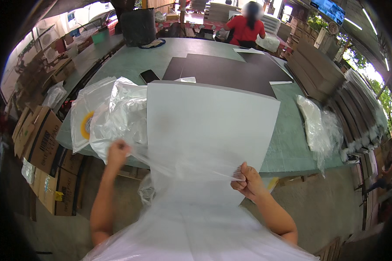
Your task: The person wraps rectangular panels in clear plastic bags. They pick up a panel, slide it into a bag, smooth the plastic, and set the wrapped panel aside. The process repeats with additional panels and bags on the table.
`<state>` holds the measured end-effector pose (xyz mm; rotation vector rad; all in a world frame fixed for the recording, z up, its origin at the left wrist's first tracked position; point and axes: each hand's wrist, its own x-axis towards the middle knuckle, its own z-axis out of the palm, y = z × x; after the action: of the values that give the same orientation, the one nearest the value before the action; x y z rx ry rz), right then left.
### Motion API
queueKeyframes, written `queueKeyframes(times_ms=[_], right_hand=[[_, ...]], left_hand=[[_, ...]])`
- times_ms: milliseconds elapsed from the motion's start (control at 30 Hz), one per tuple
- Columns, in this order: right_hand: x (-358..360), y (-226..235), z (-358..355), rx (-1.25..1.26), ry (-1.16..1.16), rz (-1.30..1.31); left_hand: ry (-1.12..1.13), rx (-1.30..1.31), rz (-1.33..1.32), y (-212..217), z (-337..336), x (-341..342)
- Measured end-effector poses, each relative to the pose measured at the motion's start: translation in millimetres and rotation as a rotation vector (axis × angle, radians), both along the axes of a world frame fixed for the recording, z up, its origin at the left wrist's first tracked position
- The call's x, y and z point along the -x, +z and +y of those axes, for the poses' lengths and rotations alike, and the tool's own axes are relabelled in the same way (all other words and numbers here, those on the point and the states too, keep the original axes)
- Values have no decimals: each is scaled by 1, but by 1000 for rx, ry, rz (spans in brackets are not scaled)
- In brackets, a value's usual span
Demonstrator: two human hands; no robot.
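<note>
A large, pale grey rectangular board (209, 122), or a stack of sheets, lies on the green table with its near end reaching past the edge towards me. Clear plastic film (185, 172), probably a bag, stretches across that near end and spreads down over my front. My left hand (119, 153), somewhat blurred, has its fingers closed on the film's left side. On the right, my right hand (247, 180) pinches the film's other edge between thumb and fingers, close by the board's right side. Beside the board at left is a pile of clear plastic bags (126, 104).
A roll of yellow tape (86, 125) lies among the bags, with a black phone (150, 76) behind. Dark sheets (222, 71) cover the table's (287, 143) far part. Crumpled plastic (311, 122) lies at right. Cardboard boxes (43, 141) stand left. A person in red (246, 28) is across the room.
</note>
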<state>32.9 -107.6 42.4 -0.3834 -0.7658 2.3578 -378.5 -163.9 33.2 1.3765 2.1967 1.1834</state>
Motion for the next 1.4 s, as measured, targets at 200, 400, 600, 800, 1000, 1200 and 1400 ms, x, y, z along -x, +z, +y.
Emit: queueKeyframes(times_ms=[200,400,600,800,1000,1200,1400], right_hand=[[45,38,-17,-515,-74,-444],[37,62,-5,-1032,-472,-475],[34,38,0,-407,35,40],[51,49,-47,-1145,775,-325],[-19,52,1,-657,426,-470],[-21,35,-5,-1437,835,-1496],[-72,110,-39,-1279,639,-322]], left_hand=[[-544,-409,254,81,-5,-130],[-926,-29,-64,82,-15,-168],[-882,-149,-538,74,-7,-171],[-1028,477,-939,102,-6,-152],[-997,62,-1075,62,4,-106],[-1584,772,-330,124,-19,-129],[-1027,494,852,42,6,-79]])
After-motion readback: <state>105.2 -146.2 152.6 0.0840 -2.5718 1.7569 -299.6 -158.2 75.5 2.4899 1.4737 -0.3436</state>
